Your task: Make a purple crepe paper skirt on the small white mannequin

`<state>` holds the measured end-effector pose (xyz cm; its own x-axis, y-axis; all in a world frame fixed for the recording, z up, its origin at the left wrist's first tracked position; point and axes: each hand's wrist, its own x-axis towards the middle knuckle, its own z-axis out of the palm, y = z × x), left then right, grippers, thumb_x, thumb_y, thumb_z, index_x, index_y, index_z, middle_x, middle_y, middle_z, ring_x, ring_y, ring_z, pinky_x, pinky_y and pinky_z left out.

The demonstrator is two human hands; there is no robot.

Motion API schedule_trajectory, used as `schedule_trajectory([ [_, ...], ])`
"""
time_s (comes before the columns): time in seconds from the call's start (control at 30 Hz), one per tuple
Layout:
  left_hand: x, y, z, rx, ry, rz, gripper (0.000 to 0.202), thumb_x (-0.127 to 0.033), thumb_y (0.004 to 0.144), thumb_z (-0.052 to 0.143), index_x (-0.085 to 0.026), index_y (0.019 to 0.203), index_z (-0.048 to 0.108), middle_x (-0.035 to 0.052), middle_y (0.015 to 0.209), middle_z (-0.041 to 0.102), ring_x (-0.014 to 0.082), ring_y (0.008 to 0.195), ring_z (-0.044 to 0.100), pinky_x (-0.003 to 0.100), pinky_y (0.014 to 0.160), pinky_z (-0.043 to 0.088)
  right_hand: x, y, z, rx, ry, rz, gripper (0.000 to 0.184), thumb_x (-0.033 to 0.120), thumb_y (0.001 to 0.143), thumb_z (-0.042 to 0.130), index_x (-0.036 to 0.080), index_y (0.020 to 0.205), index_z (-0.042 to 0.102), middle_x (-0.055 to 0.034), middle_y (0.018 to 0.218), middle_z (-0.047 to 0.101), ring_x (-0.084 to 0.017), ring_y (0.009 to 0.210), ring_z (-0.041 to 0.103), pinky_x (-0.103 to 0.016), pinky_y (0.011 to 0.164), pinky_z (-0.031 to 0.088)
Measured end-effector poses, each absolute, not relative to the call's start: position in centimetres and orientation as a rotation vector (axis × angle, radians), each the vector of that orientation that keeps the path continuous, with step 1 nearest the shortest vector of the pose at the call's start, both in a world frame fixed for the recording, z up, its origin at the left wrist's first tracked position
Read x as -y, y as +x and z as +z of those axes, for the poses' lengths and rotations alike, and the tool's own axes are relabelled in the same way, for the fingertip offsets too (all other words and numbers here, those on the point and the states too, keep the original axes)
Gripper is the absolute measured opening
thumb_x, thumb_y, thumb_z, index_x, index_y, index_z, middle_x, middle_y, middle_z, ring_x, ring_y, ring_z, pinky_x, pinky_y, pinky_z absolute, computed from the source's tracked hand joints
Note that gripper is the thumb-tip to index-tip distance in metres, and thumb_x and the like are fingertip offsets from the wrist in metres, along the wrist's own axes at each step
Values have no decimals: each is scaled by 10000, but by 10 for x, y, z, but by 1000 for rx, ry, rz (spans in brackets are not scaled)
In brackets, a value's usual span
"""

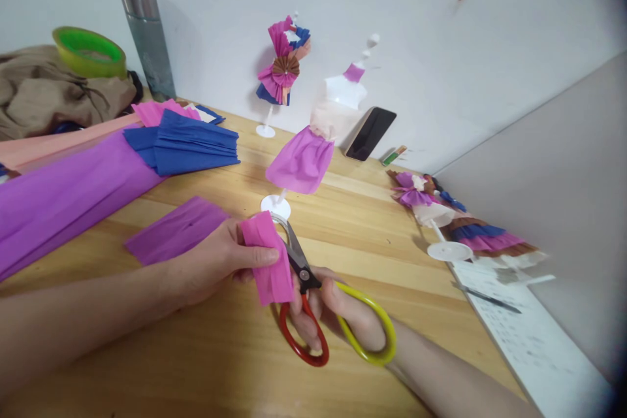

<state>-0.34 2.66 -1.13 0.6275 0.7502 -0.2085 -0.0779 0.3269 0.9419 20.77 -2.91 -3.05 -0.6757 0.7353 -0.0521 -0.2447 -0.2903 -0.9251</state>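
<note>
My left hand [220,261] pinches a folded piece of pink crepe paper [267,274], thumb on top. In my right hand [337,307] is a pair of scissors [304,274] with one red and one yellow handle loop. The blades are parted and lie along the paper's right side; whether they touch it I cannot tell. A flat purple paper piece [176,232] lies on the table just behind my left wrist. Beyond my hands stands a small white dress form [345,91] on a round base, dressed in a gathered purple paper skirt [304,160].
Purple crepe paper [73,196] and folded blue paper [196,144] lie at the left. Near the wall stand a bottle [147,39], a decorated dress form [281,72] and a phone [371,134]. At right are another paper-dressed form [435,209] and a pen [492,299] on a white sheet [539,346].
</note>
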Motion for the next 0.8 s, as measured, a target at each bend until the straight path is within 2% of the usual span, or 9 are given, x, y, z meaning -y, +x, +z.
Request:
schedule_trajectory([
  [0.1, -26, -3, -13, -730, 1028, 612, 308, -413, 663, 807, -136, 663, 670, -8, 551, 541, 75, 495, 361, 242, 467, 223, 29, 209, -29, 1384, -647, 2008, 563, 676, 904, 448, 126, 871, 563, 18, 544, 519, -89, 412, 472, -208, 428, 389],
  [0.33, -26, -2, -17, -746, 1042, 579, 351, -464, 656, 810, -138, 675, 682, -3, 547, 536, 72, 479, 335, 250, 451, 185, 29, 204, -28, 1295, -676, 2010, 544, 680, 897, 457, 147, 847, 557, 34, 510, 502, -88, 373, 443, -210, 405, 384],
  [0.47, -26, -2, -12, -738, 1051, 592, 365, -470, 656, 804, -143, 618, 648, -11, 524, 508, 71, 471, 319, 255, 452, 175, 31, 202, -29, 1237, -680, 2000, 518, 661, 899, 479, 151, 845, 552, 50, 482, 481, -82, 355, 423, -202, 396, 375],
  [0.63, -25, -1, -6, -736, 1086, 597, 382, -476, 664, 795, -139, 600, 626, -17, 513, 478, 77, 489, 339, 242, 471, 206, 30, 201, -32, 1258, -690, 1991, 540, 669, 901, 464, 152, 771, 550, 45, 452, 477, -79, 342, 417, -199, 380, 361],
  [0.8, -24, 0, -8, -765, 1119, 605, 356, -469, 678, 787, -137, 649, 661, -2, 550, 525, 88, 516, 366, 238, 498, 265, 30, 200, -29, 1275, -687, 2003, 582, 700, 886, 455, 149, 730, 556, 43, 429, 468, -79, 335, 412, -196, 368, 344],
])
